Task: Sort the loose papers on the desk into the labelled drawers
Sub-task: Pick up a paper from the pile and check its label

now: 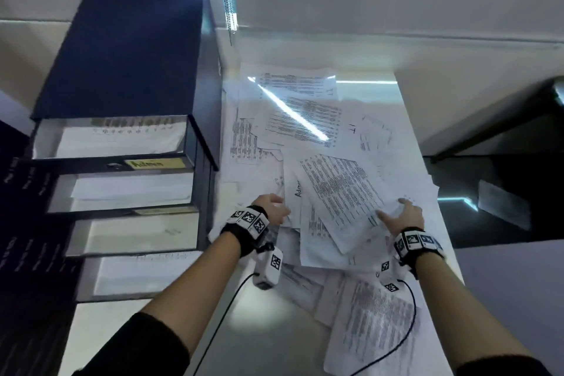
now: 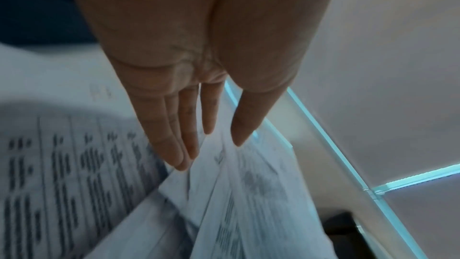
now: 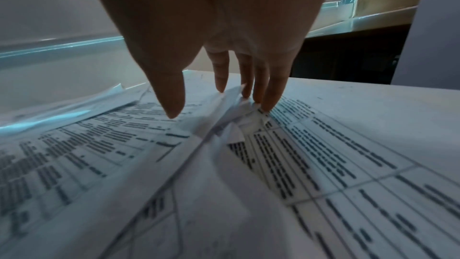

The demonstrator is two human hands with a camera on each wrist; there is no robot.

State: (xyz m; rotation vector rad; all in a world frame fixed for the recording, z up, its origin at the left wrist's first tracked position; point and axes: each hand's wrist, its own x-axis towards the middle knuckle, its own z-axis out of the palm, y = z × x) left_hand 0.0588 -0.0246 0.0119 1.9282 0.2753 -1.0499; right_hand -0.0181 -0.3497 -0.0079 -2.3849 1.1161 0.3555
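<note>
Both hands are down in the paper mess on the counter (image 1: 409,107) right now. The loose papers (image 1: 308,119) are spread all over it in an overlapping pile, mostly printed tables, a couple with handwritten words on them (one reads "Adm..." near the left hand, another looks like "IT" further back).

The left hand (image 1: 274,207) has its fingers (image 2: 171,145) straight and close together, tips resting on the edge of a few sheets, thumb a bit apart from the rest. It's not curled round anything, just touching.

The right hand (image 1: 403,215) is on the near right corner of a tilted printed sheet (image 1: 338,189) that lies on top of the pile. From the right wrist view its fingers (image 3: 271,94) are fairly straight and press on a crumpled corner of paper, thumb off to the side above the page. It looks like pressing rather than pinching.

The drawer unit (image 1: 128,76) sits to the left of the pile, dark blue, with four drawers pulled out, each with white sheets inside. Only one label (image 1: 155,163) is readable, a yellow one that says "Admin". The rest are too blurry.
</note>
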